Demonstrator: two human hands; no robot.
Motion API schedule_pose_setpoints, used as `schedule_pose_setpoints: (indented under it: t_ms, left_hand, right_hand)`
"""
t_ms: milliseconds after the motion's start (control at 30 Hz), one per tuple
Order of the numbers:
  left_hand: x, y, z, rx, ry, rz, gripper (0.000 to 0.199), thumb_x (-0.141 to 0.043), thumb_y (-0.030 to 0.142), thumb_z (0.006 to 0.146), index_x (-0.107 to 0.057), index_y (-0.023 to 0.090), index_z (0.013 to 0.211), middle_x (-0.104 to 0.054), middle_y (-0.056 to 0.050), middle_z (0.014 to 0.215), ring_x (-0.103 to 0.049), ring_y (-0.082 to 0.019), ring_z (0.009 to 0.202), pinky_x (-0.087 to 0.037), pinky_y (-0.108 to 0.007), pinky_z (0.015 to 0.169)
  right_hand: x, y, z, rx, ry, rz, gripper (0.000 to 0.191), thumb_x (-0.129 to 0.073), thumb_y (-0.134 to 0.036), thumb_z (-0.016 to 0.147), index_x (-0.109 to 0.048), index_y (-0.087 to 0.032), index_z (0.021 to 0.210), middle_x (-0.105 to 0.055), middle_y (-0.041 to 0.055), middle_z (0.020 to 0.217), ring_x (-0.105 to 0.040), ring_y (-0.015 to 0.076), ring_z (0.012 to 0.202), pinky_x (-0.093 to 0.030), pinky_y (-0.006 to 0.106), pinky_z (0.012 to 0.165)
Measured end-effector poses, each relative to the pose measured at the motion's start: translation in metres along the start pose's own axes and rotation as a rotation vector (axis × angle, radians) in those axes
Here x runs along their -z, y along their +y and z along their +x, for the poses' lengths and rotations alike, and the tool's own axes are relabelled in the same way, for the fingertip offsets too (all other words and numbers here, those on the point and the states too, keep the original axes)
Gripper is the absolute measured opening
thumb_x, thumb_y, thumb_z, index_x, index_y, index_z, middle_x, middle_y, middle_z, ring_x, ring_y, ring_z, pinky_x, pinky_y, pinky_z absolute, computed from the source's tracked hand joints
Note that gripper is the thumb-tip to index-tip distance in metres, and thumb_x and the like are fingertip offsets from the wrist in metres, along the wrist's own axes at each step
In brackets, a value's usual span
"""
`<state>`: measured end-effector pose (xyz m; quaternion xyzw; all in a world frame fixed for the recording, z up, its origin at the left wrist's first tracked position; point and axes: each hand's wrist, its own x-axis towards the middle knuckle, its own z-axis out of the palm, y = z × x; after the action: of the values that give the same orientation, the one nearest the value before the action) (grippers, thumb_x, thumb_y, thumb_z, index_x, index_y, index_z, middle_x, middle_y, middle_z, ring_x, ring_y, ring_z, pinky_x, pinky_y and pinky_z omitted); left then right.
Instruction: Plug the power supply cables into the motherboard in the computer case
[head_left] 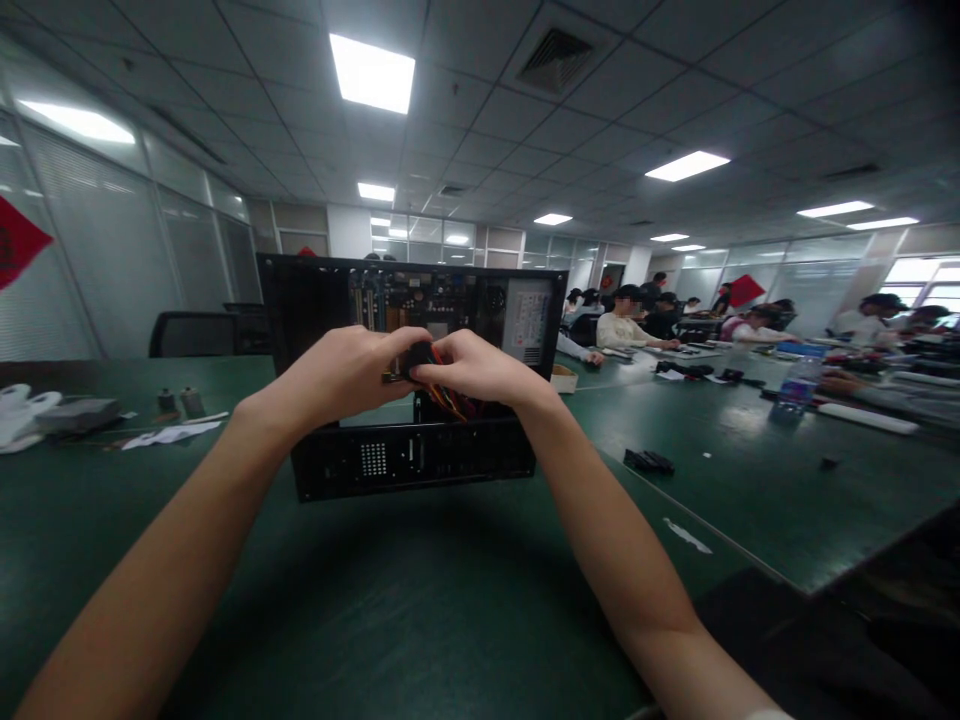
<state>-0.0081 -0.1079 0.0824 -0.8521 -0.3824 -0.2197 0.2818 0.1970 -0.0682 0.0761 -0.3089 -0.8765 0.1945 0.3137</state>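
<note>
Forearms [191,510] span a glossy green tabletop [420,610]; left hand [360,365] and right hand [480,365] grasp a cable bundle [452,401] at an open computer case [472,452], beneath lit ceiling panels [373,73].

A black computer case [412,462] stands, its open side facing the wearer, on a green table [360,610]. In front of the case's opening, the left hand [356,375] and right hand [484,368] meet, fingers closed on a cable bundle [448,400] with red and yellow wires. Inside the case, a labelled power supply [527,312] sits at the right end. Left of the case lie a grey box [81,414] and white bag [24,415]; well right of it stands a water bottle [796,388], with seated people [626,322] beyond the case.
</note>
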Motion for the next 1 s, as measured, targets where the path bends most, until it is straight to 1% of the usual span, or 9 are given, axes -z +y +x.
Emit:
schedule_pose_setpoints:
  t_ms: [67,100,233,367,467,567,733,867,1000]
  left_hand:
    - [-0.002,-0.002,-0.001,0.019,-0.031,-0.042,0.053,-0.064,0.034,0.088,-0.057,0.022,0.139,-0.075,-0.005,0.086,-0.070,-0.022,0.075,-0.051,-0.030,0.070]
    - [-0.002,-0.004,-0.001,0.016,-0.039,-0.079,0.053,-0.064,0.032,0.087,-0.056,0.022,0.139,-0.073,-0.003,0.081,-0.069,-0.020,0.070,-0.050,-0.028,0.067]
    - [-0.003,-0.007,0.000,-0.022,-0.024,-0.246,0.055,-0.065,0.028,0.086,-0.055,0.021,0.139,-0.069,0.001,0.074,-0.064,-0.015,0.061,-0.046,-0.024,0.061]
    - [0.000,-0.006,0.001,-0.034,-0.020,-0.314,0.055,-0.065,0.028,0.085,-0.057,0.019,0.138,-0.066,0.002,0.071,-0.060,-0.013,0.059,-0.044,-0.024,0.058]
    - [0.002,-0.005,0.001,-0.040,-0.026,-0.328,0.055,-0.065,0.028,0.084,-0.057,0.019,0.138,-0.064,0.003,0.069,-0.059,-0.013,0.058,-0.044,-0.023,0.058]
    - [0.002,-0.005,0.000,-0.037,-0.031,-0.335,0.055,-0.066,0.028,0.084,-0.057,0.019,0.138,-0.064,0.003,0.069,-0.058,-0.012,0.058,-0.043,-0.023,0.057]
    - [0.004,-0.006,-0.001,-0.026,-0.033,-0.351,0.055,-0.066,0.027,0.083,-0.058,0.019,0.138,-0.064,0.003,0.070,-0.058,-0.012,0.058,-0.043,-0.023,0.057]
    - [0.008,-0.006,-0.002,-0.014,-0.038,-0.347,0.056,-0.066,0.027,0.083,-0.058,0.019,0.138,-0.065,0.002,0.072,-0.059,-0.013,0.060,-0.044,-0.023,0.059]
    - [0.010,-0.006,-0.003,-0.015,-0.043,-0.340,0.056,-0.067,0.026,0.083,-0.058,0.020,0.137,-0.064,0.002,0.071,-0.058,-0.013,0.059,-0.044,-0.022,0.057]
  right_hand:
    - [-0.001,0.000,0.000,0.004,-0.013,0.004,0.030,-0.065,-0.037,0.087,-0.060,-0.015,0.068,-0.053,-0.0036,0.060,-0.043,0.0087,0.055,-0.028,0.025,0.051]
    - [-0.001,-0.001,0.000,0.002,-0.014,0.013,0.030,-0.065,-0.038,0.086,-0.059,-0.015,0.068,-0.053,-0.0036,0.059,-0.044,0.0088,0.055,-0.029,0.025,0.051]
    - [-0.001,-0.001,0.001,-0.002,-0.004,0.059,0.031,-0.066,-0.039,0.086,-0.059,-0.015,0.068,-0.052,-0.0038,0.056,-0.045,0.0089,0.053,-0.028,0.024,0.049]
    - [-0.001,0.000,0.000,0.003,-0.027,0.092,0.024,-0.066,-0.034,0.085,-0.062,-0.014,0.072,-0.058,-0.0010,0.060,-0.049,0.0099,0.054,-0.033,0.023,0.049]
    - [-0.001,0.002,0.001,0.029,-0.060,0.115,0.024,-0.065,-0.034,0.086,-0.063,-0.014,0.074,-0.061,0.0002,0.063,-0.051,0.0105,0.055,-0.035,0.023,0.049]
    - [-0.001,0.005,0.002,0.049,-0.076,0.120,0.026,-0.065,-0.036,0.088,-0.063,-0.014,0.075,-0.060,-0.0010,0.062,-0.050,0.0097,0.054,-0.034,0.023,0.049]
    - [-0.002,0.002,0.002,0.022,-0.029,0.087,0.033,-0.068,-0.040,0.088,-0.058,-0.015,0.069,-0.054,-0.0033,0.056,-0.046,0.0082,0.051,-0.028,0.023,0.045]
    - [-0.002,-0.003,0.000,0.001,-0.056,0.139,0.029,-0.065,-0.037,0.091,-0.061,-0.014,0.074,-0.058,-0.0015,0.060,-0.049,0.0089,0.052,-0.032,0.022,0.046]
    - [-0.002,-0.001,0.000,0.004,-0.090,0.169,0.028,-0.064,-0.038,0.092,-0.063,-0.014,0.077,-0.060,-0.0003,0.064,-0.050,0.0096,0.054,-0.035,0.022,0.047]
